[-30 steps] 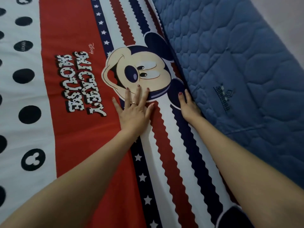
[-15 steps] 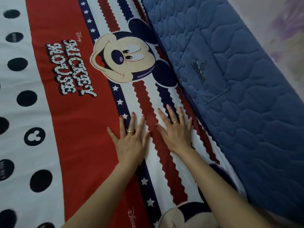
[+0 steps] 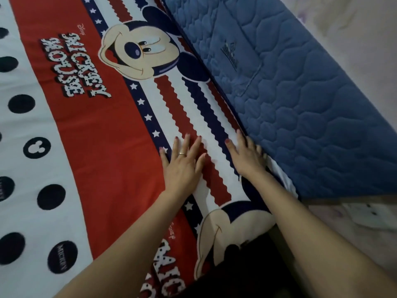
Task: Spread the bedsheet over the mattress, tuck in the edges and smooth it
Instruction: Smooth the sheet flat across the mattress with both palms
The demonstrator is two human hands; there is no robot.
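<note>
The bedsheet (image 3: pixel 90 130), red, white and navy with cartoon mouse faces, stars and black dots, lies flat across the mattress. My left hand (image 3: pixel 182 166) lies flat on its red and white scalloped stripes, fingers spread, a ring on one finger. My right hand (image 3: pixel 247 155) presses flat on the navy stripe at the sheet's right edge, right against the blue quilted mattress (image 3: pixel 311 100) that stands tilted alongside. A bit of white sheet edge (image 3: pixel 283 175) shows in the gap beside my right wrist.
The blue quilted mattress runs along the whole right side of the bed and carries a small dark logo (image 3: pixel 231 54). Beyond it is pale floor (image 3: pixel 354 39). A wooden bed-frame edge (image 3: pixel 352 200) shows at the lower right, with dark shadow below it.
Both hands have slid back along the sheet toward me, away from the upper mouse face. My right hand has moved out to the sheet's right edge against the blue mattress.
</note>
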